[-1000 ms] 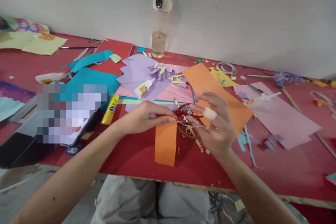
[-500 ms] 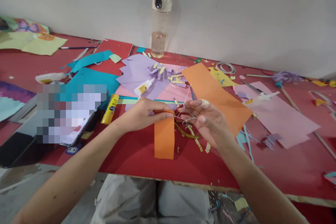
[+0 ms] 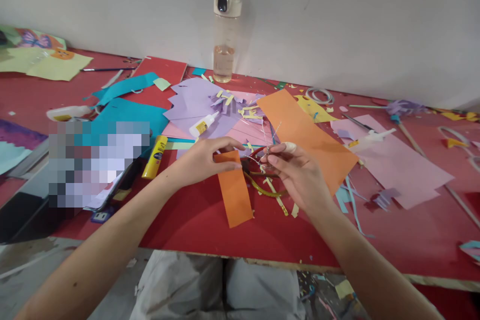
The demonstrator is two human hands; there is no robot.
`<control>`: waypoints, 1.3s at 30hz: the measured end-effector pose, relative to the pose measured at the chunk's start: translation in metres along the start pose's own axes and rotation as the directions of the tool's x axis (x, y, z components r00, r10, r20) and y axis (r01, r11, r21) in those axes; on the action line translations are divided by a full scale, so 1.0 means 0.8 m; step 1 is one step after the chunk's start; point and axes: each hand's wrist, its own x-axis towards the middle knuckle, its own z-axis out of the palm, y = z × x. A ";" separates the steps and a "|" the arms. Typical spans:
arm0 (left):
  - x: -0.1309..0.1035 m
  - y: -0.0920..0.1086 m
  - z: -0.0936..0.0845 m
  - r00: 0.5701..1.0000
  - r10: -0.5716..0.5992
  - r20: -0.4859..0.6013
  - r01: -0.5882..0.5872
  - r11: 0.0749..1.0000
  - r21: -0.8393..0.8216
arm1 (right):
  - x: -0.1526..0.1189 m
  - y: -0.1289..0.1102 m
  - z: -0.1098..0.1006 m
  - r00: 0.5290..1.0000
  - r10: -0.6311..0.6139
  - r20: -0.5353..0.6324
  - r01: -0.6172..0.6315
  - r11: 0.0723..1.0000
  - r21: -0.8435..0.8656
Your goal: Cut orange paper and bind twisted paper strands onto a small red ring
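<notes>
Red tabletop [image 3: 180,225] under paper scraps [image 3: 228,99], left hand [image 3: 200,162] parted loosely about an orange strip's [image 3: 236,200] top end, right hand [image 3: 302,172] pinching thin twisted wire [image 3: 267,151] nearby; step looks like wire handling, next move probably calling for steady fingertips.
</notes>
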 end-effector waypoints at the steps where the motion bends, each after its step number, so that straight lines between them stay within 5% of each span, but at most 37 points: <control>1: 0.001 -0.001 0.002 0.998 0.052 -0.027 -0.051 0.998 0.038 | 0.000 0.000 0.001 1.000 -0.007 -0.003 0.007 1.000 0.014; 4: 0.003 0.001 0.008 0.968 0.222 -0.119 -0.208 0.971 0.121 | -0.002 0.003 0.006 1.000 -0.019 -0.003 0.019 0.999 0.048; 10: 0.001 0.009 0.022 0.958 0.266 -0.107 -0.273 0.961 -0.054 | -0.008 0.010 0.015 0.992 -0.125 0.009 0.124 0.989 0.079; 18: -0.001 0.012 0.028 0.909 0.378 -0.177 -0.386 0.923 -0.008 | -0.010 0.011 0.017 0.994 -0.100 -0.038 0.102 0.994 0.027; 39: -0.003 0.017 0.027 0.969 0.228 -0.091 -0.234 0.970 -0.068 | -0.011 0.008 0.015 1.000 0.025 -0.005 -0.025 1.000 0.019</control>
